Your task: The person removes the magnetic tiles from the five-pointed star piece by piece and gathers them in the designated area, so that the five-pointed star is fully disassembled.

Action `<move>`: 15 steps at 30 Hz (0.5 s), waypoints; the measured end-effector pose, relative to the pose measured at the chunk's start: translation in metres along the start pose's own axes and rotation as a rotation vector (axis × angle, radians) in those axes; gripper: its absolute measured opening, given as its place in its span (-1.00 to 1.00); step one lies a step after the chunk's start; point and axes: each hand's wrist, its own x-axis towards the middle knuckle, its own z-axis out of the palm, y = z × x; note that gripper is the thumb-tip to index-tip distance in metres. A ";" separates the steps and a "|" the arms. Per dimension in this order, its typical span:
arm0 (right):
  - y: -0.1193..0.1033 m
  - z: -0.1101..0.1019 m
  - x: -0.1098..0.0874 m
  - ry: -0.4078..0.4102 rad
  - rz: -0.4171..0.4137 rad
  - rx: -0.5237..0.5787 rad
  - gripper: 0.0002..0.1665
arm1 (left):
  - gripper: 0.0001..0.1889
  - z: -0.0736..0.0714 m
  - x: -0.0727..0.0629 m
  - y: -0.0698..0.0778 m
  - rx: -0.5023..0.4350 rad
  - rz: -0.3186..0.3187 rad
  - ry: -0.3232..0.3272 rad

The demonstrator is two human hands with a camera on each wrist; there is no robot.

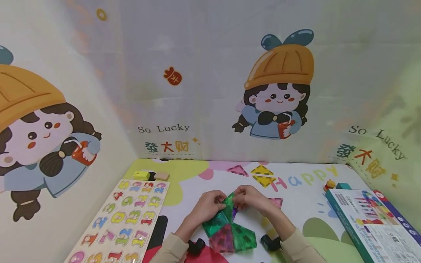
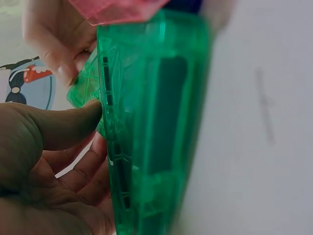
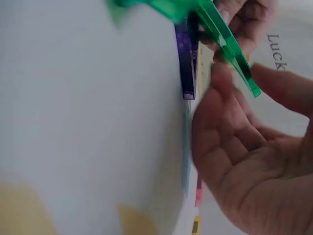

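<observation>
Translucent magnetic tiles meet in a fan in front of me: a teal-green tile [image 1: 215, 223], a pink tile [image 1: 223, 239], a green tile [image 1: 244, 237] and a purple tile [image 3: 187, 63] low behind. A green triangular tile [image 1: 228, 207] stands tilted up from the fan's far side. My left hand [image 1: 208, 205] pinches its left side, the thumb [image 2: 73, 122] pressing at the edge in the left wrist view. From the other side, my right hand [image 1: 252, 198] has the same tile's tip [image 3: 253, 89] between thumb and fingers.
Loose tiles lie beyond the hands: a pink triangle [image 1: 238, 170], yellow triangles [image 1: 263, 175] and a pink piece [image 1: 277, 202]. A number puzzle board [image 1: 110, 221] lies left, with small blocks [image 1: 141, 175] behind it. At right are a flat box [image 1: 375, 223] and a small figurine [image 1: 329, 185].
</observation>
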 end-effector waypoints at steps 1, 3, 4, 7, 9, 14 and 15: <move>0.000 0.003 -0.001 -0.010 0.008 -0.005 -0.75 | -0.86 0.000 0.000 0.000 -0.003 -0.001 0.000; 0.000 0.007 -0.003 -0.039 0.011 -0.028 -0.77 | -0.86 0.000 -0.001 -0.001 -0.011 -0.001 0.001; 0.000 0.009 -0.003 -0.050 0.010 -0.036 -0.76 | -0.86 0.000 -0.001 -0.001 -0.015 -0.003 0.000; 0.000 0.013 -0.004 -0.057 0.011 -0.028 -0.77 | -0.86 -0.001 -0.001 -0.001 -0.028 -0.011 -0.002; 0.000 0.015 -0.004 -0.059 0.018 -0.004 -0.78 | -0.86 -0.001 -0.001 -0.001 -0.035 -0.013 0.000; 0.002 0.016 -0.002 -0.082 0.034 0.058 -0.81 | -0.84 -0.001 0.000 -0.003 -0.043 -0.032 -0.010; 0.002 0.016 -0.002 -0.086 0.034 0.065 -0.81 | -0.84 -0.001 0.000 -0.003 -0.043 -0.032 -0.014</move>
